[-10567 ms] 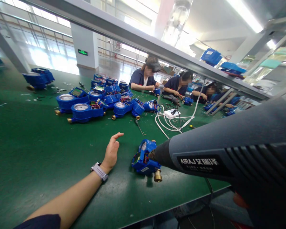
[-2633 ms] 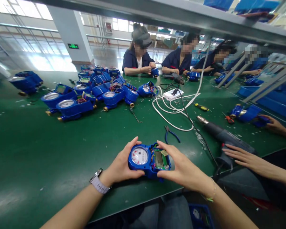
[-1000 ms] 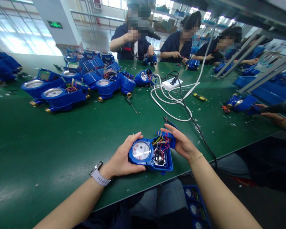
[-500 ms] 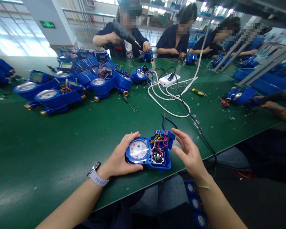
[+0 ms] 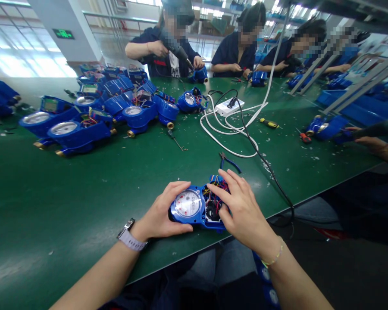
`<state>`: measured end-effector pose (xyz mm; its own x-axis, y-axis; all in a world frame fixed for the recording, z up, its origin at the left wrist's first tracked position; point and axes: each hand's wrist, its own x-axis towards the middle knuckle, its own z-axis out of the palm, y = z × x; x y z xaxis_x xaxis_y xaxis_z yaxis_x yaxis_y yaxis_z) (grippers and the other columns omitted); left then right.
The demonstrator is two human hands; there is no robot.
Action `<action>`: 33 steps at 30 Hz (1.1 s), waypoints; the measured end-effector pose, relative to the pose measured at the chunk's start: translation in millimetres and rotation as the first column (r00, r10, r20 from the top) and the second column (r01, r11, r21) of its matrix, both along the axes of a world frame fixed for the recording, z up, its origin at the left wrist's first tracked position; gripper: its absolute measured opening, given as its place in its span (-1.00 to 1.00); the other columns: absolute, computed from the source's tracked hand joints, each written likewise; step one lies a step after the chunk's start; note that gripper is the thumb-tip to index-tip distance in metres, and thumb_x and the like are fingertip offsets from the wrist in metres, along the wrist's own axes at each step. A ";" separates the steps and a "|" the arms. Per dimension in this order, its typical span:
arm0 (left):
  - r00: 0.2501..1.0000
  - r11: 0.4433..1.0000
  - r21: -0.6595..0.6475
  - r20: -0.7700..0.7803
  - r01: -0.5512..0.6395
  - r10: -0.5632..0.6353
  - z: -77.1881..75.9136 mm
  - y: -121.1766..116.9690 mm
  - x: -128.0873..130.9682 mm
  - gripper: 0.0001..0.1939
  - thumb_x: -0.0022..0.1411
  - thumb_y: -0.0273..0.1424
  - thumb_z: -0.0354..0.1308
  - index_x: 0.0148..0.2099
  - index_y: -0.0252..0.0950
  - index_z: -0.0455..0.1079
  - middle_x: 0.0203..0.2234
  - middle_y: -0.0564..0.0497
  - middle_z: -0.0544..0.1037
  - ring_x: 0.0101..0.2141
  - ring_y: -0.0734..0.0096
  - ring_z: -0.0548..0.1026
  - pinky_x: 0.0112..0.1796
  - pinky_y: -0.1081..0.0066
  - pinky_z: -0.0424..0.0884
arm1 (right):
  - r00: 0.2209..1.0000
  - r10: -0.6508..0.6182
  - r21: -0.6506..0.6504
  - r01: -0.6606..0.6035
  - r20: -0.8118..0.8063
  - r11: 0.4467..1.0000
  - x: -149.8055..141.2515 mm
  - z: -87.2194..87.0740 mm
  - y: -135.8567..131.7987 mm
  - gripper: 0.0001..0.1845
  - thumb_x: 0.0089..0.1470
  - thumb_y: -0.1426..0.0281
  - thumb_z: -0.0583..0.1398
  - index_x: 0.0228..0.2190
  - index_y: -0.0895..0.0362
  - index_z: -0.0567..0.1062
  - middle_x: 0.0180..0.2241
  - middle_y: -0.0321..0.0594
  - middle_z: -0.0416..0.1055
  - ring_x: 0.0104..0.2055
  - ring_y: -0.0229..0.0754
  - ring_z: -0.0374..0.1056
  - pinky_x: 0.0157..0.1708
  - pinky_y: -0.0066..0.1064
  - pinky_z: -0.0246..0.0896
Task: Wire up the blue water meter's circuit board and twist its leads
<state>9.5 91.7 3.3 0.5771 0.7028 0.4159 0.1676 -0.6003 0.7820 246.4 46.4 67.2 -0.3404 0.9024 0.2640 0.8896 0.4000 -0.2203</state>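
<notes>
A blue water meter (image 5: 188,203) with a round white dial lies on the green table in front of me. My left hand (image 5: 163,211) grips its dial end, thumb along the near side and fingers around the far side. At its right end an open housing shows coloured wires (image 5: 210,193) and a round black part (image 5: 212,209). Over this housing is my right hand (image 5: 237,202), fingers spread and bent, fingertips at the wires and thumb near the black part. It covers the housing's right side; whether the fingers press anything cannot be made out.
Blue-handled cutters (image 5: 229,162) lie just beyond the meter. Farther back are a white power strip (image 5: 229,106) with looped cables, a yellow screwdriver (image 5: 269,123) and several blue meters (image 5: 64,133) at left. Co-workers sit opposite; one holds a heat gun (image 5: 177,49). Another person's hand (image 5: 375,144) is at right.
My right hand has moved left, from beside the meter to over its open housing. My left hand keeps its hold on the dial end.
</notes>
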 end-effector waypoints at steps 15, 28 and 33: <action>0.998 1.000 -0.001 -0.049 0.029 -0.029 4.2 0.9 0.5 -0.07 0.00 -0.13 0.37 0.33 -0.14 0.01 0.15 -0.21 0.26 0.15 0.01 0.27 0.14 0.01 0.25 | 0.990 0.137 -0.017 -0.136 0.021 0.991 7.7 7.1 1.9 -0.74 0.12 0.63 0.03 -0.32 0.17 0.48 0.11 0.01 0.30 0.24 0.10 0.08 0.15 0.14 0.08; 0.998 0.998 -0.020 -0.027 0.063 -0.063 7.6 0.5 3.1 -0.18 0.04 -0.14 0.34 0.29 -0.16 0.11 0.16 -0.23 0.26 0.17 -0.02 0.26 0.16 -0.02 0.23 | 0.997 0.036 -0.046 -0.039 -0.070 0.998 -4.5 -1.0 -19.6 -0.70 0.19 0.40 0.11 -0.05 0.13 0.48 0.20 -0.02 0.20 0.28 0.10 0.02 0.18 0.18 -0.02; 0.997 0.998 -0.013 -0.034 0.067 -0.068 5.9 0.6 2.3 -0.16 0.04 -0.14 0.34 0.30 -0.16 0.09 0.16 -0.24 0.25 0.17 -0.05 0.26 0.15 -0.04 0.24 | 0.994 0.070 0.012 -0.069 -0.084 0.998 -5.9 -1.8 -23.1 -0.72 0.22 0.44 0.08 -0.13 0.12 0.54 0.12 -0.03 0.31 0.24 0.10 0.08 0.16 0.14 0.03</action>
<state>11.8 92.4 9.3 0.6372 0.6666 0.3869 0.1539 -0.6019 0.7836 240.5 23.3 65.5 -0.3782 0.8748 0.3027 0.8381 0.4624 -0.2894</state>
